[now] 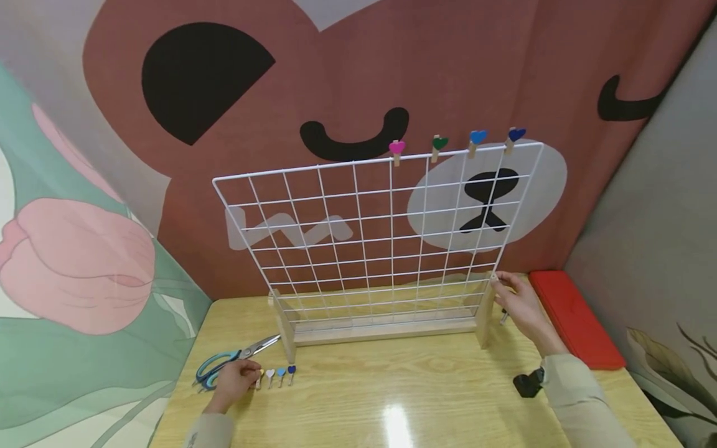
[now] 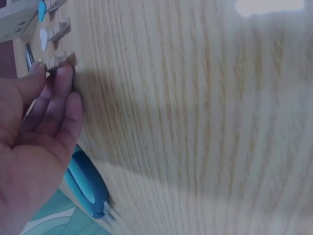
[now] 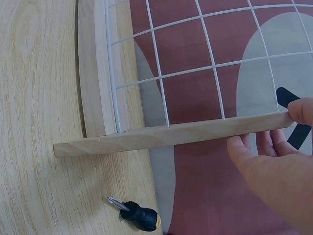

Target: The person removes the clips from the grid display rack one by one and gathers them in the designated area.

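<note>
- Nearest the camera, a beige cloth sleeve point(image 1: 588, 398) is leading to the right hand point(image 1: 522, 306), whose fingers are clasping a pale wooden upright point(image 1: 484, 326) bearing the white wire grid point(image 1: 391, 215).
- The left hand point(image 1: 231, 381) is pinching a small wooden peg with a yellow heart point(image 1: 259, 379) (left end of a row of four) on the wood-grain table point(image 1: 347, 398).
- Apparently, picking up that peg is the step in hand; the next move is probably calling for a clean lift without nudging the white-hearted peg point(image 1: 270, 376).

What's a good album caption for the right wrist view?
Right hand gripping the wooden side support of a white wire grid, stubby screwdriver lying nearby.
</note>
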Motion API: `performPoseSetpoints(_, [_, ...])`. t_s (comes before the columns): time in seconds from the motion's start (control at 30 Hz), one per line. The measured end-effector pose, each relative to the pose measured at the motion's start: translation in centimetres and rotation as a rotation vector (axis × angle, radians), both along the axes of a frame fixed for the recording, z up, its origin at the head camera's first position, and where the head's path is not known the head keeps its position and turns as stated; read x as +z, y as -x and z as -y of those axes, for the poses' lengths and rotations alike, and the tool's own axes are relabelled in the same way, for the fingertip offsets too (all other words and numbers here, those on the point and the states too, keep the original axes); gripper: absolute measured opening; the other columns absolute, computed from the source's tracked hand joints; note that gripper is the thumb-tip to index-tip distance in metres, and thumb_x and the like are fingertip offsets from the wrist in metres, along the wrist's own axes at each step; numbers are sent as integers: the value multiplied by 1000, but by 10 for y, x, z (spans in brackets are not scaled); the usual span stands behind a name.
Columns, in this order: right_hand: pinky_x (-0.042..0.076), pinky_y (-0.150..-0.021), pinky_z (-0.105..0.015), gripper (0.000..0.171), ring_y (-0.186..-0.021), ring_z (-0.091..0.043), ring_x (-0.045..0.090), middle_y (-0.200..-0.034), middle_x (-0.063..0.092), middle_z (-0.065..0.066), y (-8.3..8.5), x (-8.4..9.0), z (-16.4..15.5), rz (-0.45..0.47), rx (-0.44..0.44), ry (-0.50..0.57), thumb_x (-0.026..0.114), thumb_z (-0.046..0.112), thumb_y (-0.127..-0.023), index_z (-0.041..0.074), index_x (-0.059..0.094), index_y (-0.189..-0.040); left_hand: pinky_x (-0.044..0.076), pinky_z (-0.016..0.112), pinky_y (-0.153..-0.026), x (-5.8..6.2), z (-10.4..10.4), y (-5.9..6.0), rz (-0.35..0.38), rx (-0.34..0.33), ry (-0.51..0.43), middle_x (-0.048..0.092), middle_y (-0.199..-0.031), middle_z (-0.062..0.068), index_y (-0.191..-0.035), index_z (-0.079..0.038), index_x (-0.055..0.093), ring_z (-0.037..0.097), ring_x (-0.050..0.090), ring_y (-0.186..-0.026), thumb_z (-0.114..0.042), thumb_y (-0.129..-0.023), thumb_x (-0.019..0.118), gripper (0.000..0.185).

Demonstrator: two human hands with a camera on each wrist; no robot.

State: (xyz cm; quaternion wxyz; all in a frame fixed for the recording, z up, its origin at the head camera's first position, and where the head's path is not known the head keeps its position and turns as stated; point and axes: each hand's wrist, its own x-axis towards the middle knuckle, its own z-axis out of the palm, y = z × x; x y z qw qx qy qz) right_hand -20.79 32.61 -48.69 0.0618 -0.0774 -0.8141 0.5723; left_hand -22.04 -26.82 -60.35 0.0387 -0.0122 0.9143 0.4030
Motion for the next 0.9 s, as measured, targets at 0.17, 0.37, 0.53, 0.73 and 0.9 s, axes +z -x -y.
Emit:
performPoseSetpoints(0.17, [47,-87,-19,55,-95,7,44,-136,37,-25,1,1,1,-5,-2,4,40,31,-104,-11,33,-138,47,22,-52,0,-1,1,-39,-21,60,65,-71,5,-83,8,66,14,59,-60,4,-81,69,6])
performPoseSetpoints(0.37, [49,-89,-26,53,-99,0,48,-132,40,-24,1,1,2,-9,-18,11,43,31,-103,-11,37,-135,44,23,-55,-1,0,0,-52,-28,139,63,-71,2,-82,4,67,11,54,-62,2,-80,71,4])
performPoseSetpoints(0.53, [50,-89,-28,54,-100,-1,47,-131,40,-23,1,1,3,-15,-22,13,43,31,-102,-11,37,-135,45,27,-59,-1,0,1,-57,-40,162,64,-75,3,-84,3,68,13,54,-66,4,-82,68,2])
performPoseSetpoints(0.73, [47,-84,-16,55,-97,7,44,-135,38,-26,0,3,3,-9,-9,12,41,30,-103,-12,34,-138,47,30,-64,-2,-1,1,-84,-62,204,65,-79,4,-86,-1,70,15,56,-71,6,-83,64,9])
performPoseSetpoints(0.9, [47,-85,-16,54,-96,7,44,-135,39,-26,0,3,3,-6,-13,9,41,29,-103,-12,34,-138,51,35,-68,-3,0,0,-104,-80,174,67,-84,8,-89,1,69,22,62,-77,6,-84,61,11])
